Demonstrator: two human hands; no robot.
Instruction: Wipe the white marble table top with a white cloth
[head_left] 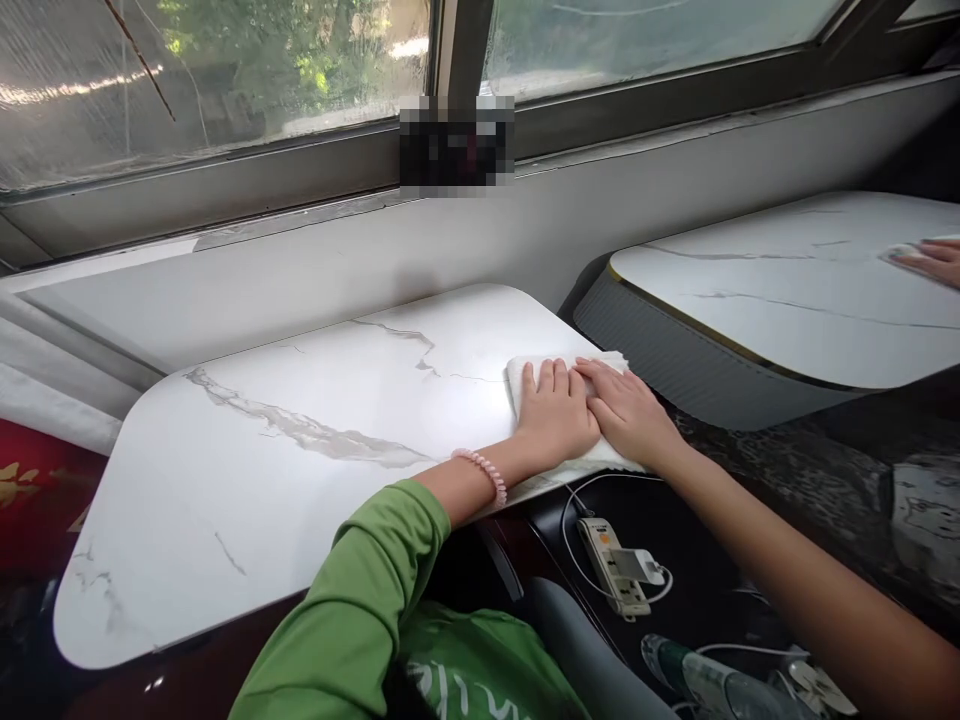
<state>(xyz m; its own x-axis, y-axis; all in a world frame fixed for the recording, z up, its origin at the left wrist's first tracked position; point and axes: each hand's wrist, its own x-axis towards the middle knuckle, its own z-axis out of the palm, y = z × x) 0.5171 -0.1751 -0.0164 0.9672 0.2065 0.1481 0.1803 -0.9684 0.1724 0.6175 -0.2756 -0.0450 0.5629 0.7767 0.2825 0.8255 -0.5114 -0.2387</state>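
A folded white cloth (606,362) lies at the right end of a white tabletop with grey marble veins (300,540), partly over its front edge. My left hand (561,412) presses down on the cloth, open, its fingers stretched out and pointing away from me. Beside it and touching it, my right hand (626,405) also rests open on the cloth, fingers extended towards the left. The palms hide the middle of the cloth. A pink coil band (484,470) circles my left wrist.
Past a gap on the right stands a second marbled table (787,260), where another person's hand (934,260) touches a white cloth. Below my arms lie a power strip (611,565) with a plugged-in charger and cables, and a clear bottle (720,680). A white wall (300,300) and windows border the back.
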